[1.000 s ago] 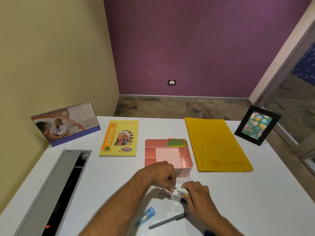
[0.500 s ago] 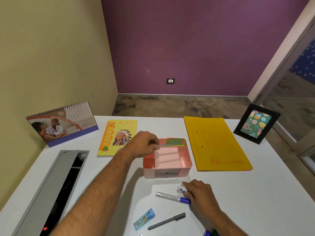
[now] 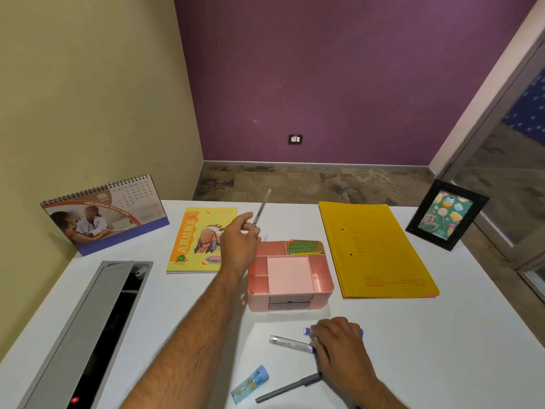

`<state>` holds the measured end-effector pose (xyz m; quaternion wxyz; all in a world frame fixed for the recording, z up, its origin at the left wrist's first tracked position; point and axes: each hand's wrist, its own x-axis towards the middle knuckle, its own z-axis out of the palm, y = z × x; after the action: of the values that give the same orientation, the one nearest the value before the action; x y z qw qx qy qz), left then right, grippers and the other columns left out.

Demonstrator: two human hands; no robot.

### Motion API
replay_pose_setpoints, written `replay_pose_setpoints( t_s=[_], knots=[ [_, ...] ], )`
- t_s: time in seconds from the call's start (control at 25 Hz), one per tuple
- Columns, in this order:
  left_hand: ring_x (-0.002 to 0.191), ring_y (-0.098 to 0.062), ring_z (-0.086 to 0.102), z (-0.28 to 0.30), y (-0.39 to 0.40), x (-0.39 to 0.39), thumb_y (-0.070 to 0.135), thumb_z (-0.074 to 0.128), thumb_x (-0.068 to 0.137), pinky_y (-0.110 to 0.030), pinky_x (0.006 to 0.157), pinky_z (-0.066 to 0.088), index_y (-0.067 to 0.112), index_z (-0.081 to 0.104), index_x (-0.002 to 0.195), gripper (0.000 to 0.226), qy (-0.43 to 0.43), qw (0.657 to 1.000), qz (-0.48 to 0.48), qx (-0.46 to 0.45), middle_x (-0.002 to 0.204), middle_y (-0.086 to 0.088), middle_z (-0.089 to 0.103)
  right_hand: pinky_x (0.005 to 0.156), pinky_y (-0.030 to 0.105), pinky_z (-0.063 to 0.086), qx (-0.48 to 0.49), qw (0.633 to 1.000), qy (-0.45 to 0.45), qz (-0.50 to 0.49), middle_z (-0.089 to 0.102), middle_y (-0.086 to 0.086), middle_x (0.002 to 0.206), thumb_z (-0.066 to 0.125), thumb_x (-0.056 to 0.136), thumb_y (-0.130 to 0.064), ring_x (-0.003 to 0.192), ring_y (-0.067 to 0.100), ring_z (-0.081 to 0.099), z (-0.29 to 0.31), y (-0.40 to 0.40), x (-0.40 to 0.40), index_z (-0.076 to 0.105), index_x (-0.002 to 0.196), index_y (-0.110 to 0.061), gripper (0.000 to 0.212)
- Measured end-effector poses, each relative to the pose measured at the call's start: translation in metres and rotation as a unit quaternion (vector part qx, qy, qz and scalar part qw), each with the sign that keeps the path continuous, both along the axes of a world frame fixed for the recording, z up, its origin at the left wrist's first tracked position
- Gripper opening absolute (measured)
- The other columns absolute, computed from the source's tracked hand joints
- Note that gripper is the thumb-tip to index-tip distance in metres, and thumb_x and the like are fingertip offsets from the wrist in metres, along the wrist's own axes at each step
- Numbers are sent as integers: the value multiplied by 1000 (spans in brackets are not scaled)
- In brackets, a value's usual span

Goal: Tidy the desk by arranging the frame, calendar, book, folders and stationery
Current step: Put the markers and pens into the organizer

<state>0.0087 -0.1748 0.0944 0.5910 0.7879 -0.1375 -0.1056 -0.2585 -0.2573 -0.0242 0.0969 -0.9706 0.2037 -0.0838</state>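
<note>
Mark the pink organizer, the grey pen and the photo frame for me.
pink organizer (image 3: 290,304): head view, front wall.
grey pen (image 3: 283,391): head view, mid barrel.
photo frame (image 3: 446,215): head view, centre of picture.

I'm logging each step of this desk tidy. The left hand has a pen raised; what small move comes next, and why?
Probably lower the clear slim pen, pinched in the left hand, tip-first into a side compartment of the pink plastic organiser. The pen hangs just beyond its open left compartments.
</note>
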Motion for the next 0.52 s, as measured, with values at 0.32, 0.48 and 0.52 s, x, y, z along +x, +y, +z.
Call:
replay_pose_setpoints(
  t_s=[0.32, 0.48, 0.52],
  knots=[
    [84, -9, 65, 1, -12, -4, 11, 73, 84, -25, 74, 52, 15, 68, 89, 8, -23, 999, 19, -20, 89, 5, 69, 60, 25, 43, -41, 983, 47, 173, 62, -16, 87, 64, 72, -48, 76, 9, 57, -13, 24, -23, 63, 95, -36, 26],
    [86, -13, 66, -11, -5, -3, 14, 77, 80, -29, 76, 54, 22, 70, 81, 11, -54, 996, 12, 67, 90, 5, 72, 55, 23, 36, -40, 982, 61, 173, 60, -17, 76, 68, 72, -44, 72, 9, 55, -33, 21, -20, 65, 78, -34, 12],
    [86, -14, 66, -14, -3, -3, 16, 77, 79, -29, 76, 53, 24, 71, 80, 10, -46, 995, 7, 84, 90, 6, 73, 55, 22, 37, -42, 982, 62, 175, 60, -17, 75, 68, 71, -44, 72, 8, 56, -36, 20, -20, 64, 77, -34, 12]
  ],
)
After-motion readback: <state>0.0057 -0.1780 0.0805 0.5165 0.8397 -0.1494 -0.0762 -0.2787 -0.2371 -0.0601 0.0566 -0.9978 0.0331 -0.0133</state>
